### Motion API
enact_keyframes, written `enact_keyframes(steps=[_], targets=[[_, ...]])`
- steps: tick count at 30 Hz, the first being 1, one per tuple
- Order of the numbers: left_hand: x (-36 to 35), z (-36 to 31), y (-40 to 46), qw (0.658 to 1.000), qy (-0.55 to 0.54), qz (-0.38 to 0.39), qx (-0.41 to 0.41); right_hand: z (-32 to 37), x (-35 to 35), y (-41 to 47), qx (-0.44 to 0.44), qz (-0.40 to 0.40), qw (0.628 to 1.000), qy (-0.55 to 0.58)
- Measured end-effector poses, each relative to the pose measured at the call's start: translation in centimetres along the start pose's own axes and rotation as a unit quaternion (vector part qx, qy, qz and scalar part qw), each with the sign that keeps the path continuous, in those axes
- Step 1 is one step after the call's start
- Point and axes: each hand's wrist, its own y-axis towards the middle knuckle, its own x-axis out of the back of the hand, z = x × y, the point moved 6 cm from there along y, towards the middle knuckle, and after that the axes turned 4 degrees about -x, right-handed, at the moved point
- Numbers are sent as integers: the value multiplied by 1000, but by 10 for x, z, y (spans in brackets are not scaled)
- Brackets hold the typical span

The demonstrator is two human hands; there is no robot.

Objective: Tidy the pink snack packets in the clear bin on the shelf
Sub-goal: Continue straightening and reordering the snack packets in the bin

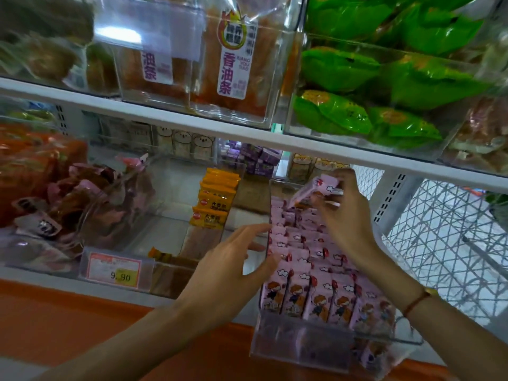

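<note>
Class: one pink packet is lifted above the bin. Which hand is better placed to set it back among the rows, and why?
Right. The right hand already pinches the lifted packet directly above the rows in the clear bin; the left hand is open at the bin's left wall.

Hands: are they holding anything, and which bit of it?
The right hand pinches one pink packet by its near end, lifted over the clear bin. The left hand holds nothing; its fingers are spread by the bin's left wall.

Your left hand (233, 259) bare, no ring, forearm unsleeved. Your right hand (349, 215) bare too; thin red cord bracelet (414, 301) on wrist, small gold-coloured piece beside it. No sleeves visible.
</note>
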Motion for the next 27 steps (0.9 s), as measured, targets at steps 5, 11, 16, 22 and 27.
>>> enact_keyframes(steps=[5, 11, 16, 22, 27], targets=[[5, -1, 1, 1000, -8, -10, -10, -13, -30, 26, 9, 34, 997, -69], [18, -18, 36, 995, 43, -61, -68, -21, -9, 33, -62, -35, 997, 1], [-11, -23, 125, 970, 173, 113, -125, -40, 30, 1, -154, -101, 973, 141], [-69, 12, 167, 843, 411, 342, -61, -41, 57, -18, -160, -94, 957, 222], [-69, 3, 161, 794, 487, 344, -120, -43, 56, -11, -153, -61, 962, 216]])
